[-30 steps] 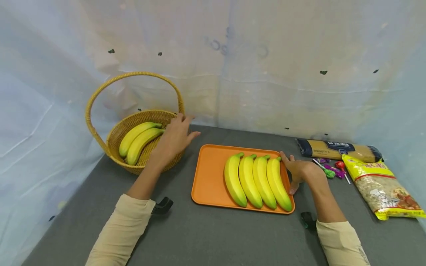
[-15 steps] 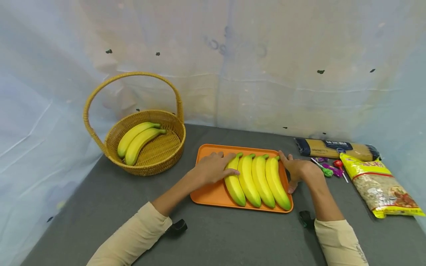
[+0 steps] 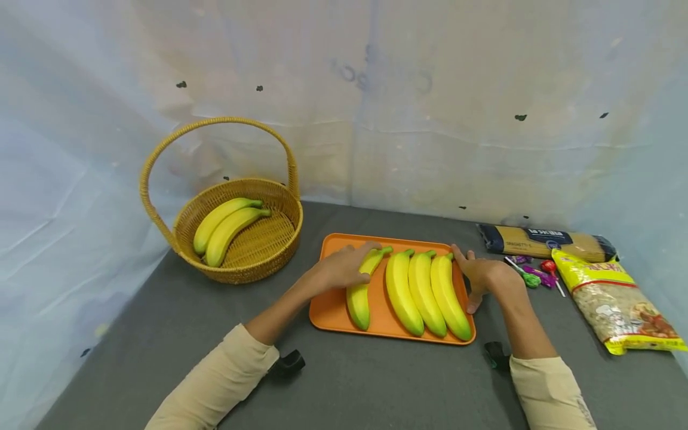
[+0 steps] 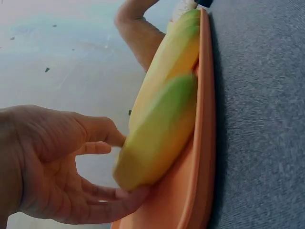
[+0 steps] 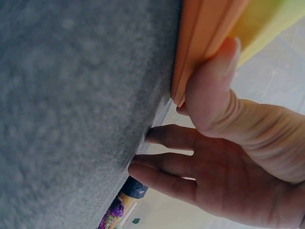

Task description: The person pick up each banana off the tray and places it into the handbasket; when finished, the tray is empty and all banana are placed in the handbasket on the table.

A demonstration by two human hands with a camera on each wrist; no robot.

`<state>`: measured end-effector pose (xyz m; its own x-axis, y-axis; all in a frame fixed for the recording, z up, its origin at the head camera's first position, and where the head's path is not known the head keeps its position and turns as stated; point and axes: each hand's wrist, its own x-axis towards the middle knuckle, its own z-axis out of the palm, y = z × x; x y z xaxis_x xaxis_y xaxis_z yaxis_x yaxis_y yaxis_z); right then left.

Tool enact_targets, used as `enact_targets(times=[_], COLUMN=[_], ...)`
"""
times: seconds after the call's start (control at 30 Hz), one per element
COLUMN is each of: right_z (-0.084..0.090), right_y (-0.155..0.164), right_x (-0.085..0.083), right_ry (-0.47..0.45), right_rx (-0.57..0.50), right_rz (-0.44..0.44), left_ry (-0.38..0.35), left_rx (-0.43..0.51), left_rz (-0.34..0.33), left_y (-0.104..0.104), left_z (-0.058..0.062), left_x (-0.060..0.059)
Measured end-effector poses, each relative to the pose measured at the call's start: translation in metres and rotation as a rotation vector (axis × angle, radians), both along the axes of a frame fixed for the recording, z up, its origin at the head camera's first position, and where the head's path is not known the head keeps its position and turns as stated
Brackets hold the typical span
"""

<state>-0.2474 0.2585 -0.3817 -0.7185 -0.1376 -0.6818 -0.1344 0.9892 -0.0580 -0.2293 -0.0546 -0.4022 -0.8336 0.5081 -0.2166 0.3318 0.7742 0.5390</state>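
My left hand [image 3: 341,269] pinches a yellow banana [image 3: 359,301] over the left part of an orange tray [image 3: 333,313]. In the left wrist view the thumb lies on one side of this banana [image 4: 159,133] and fingers on the other; it is tilted and apart from its neighbours. Three more bananas [image 3: 424,292] lie side by side on the tray's right half. My right hand [image 3: 484,278] rests at the tray's right edge. The right wrist view has its thumb pressed on the tray's side [image 5: 202,36], with the other fingers stretched out fairly straight.
A wicker basket [image 3: 292,230] with a tall handle stands at the back left, two bananas [image 3: 231,233] inside. On the right lie a spaghetti pack [image 3: 543,242], several wrapped candies and lollipops [image 3: 537,275], and a yellow-ended food bag [image 3: 623,304]. Plastic sheeting [image 3: 403,119] rises behind the table.
My left hand has come from the basket to the tray and taken hold of the leftmost banana. That banana has shifted left, away from the other three. The right hand stays in place.
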Motion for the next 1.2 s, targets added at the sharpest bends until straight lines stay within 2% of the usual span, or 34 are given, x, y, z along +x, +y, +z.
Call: enact_targets(times=[0.23, 0.33, 0.43, 0.5, 0.57, 0.67, 0.77, 0.9, 1.0, 1.13, 1.2], right_z=[-0.002, -0.003, -0.004, -0.004, -0.003, -0.002, -0.002, -0.001, 0.000, 0.001, 0.000], right_y=[0.002, 0.004, 0.002, 0.001, 0.000, 0.000, 0.000, 0.000, 0.000, 0.000, -0.001], right_x=[0.000, 0.001, 0.000, 0.000, 0.000, -0.001, -0.001, 0.000, 0.001, 0.001, 0.000], right_ry=[-0.005, -0.006, -0.003, 0.000, 0.001, 0.004, 0.009, 0.005, -0.003, 0.006, 0.012], right_rx=[-0.008, -0.006, -0.018, -0.020, -0.011, 0.005, 0.008, 0.009, -0.006, -0.009, 0.000], right_rz=[-0.007, -0.006, -0.009, 0.000, 0.005, 0.019, 0.027, 0.021, -0.003, -0.001, 0.016], left_ry=[-0.020, -0.024, -0.028, -0.030, -0.018, 0.045, 0.127, 0.232, 0.308, 0.363, 0.358], left_rx=[0.003, 0.009, 0.004, 0.007, 0.012, 0.007, 0.002, 0.011, -0.043, -0.115, -0.130], left_rz=[0.051, 0.037, 0.011, -0.011, -0.034, -0.030, 0.022, 0.104, 0.158, 0.253, 0.312], left_y=[-0.006, -0.006, -0.009, -0.011, -0.015, -0.025, -0.040, -0.065, -0.090, -0.124, -0.139], left_z=[-0.001, -0.005, -0.002, 0.005, 0.017, 0.039, 0.058, 0.076, 0.087, 0.098, 0.099], left_x=[-0.003, -0.004, -0.004, -0.003, 0.000, 0.005, 0.009, 0.011, 0.010, 0.006, 0.002])
